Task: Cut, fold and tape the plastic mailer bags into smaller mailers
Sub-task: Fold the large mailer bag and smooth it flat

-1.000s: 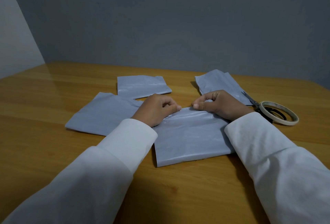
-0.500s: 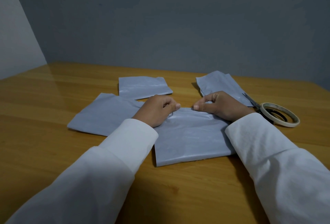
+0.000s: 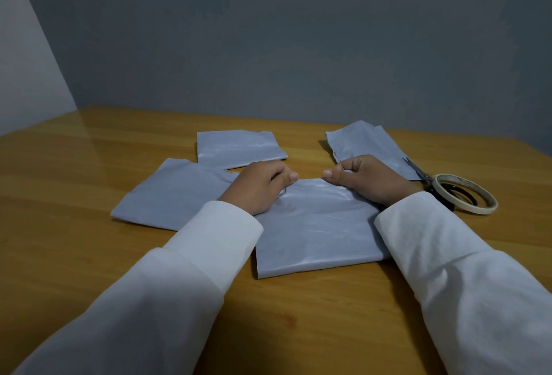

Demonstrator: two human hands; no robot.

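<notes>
A: Wood table (image 3: 89, 255) against a grey wall. Landmark is the folded mailer (image 3: 316, 231) at centre, lying flat between both white sleeves.

B: Other pieces, largest first?

A: One grey piece (image 3: 173, 195) just left of the mailer, its edge tucked under the left wrist. A smaller piece (image 3: 239, 147) beyond the mailer, to the left. Another piece (image 3: 367, 141) beyond it, to the right. Tape roll (image 3: 466, 192) right of the mailer; scissors (image 3: 418, 171) partly under the roll.

B: Hands?

A: Left hand (image 3: 257, 189) and right hand (image 3: 373, 180) sit at the mailer's far edge, fingers curled, thumb tips near each other. Each appears to pinch that edge.

B: Handling?

A: Judgement: thin, glossy film, so light, limp and slippery. Likely springs open unless the crease is pressed. Best held at the folded edge, near the corners.

B: Any print?

A: None readable on film or roll.
</notes>
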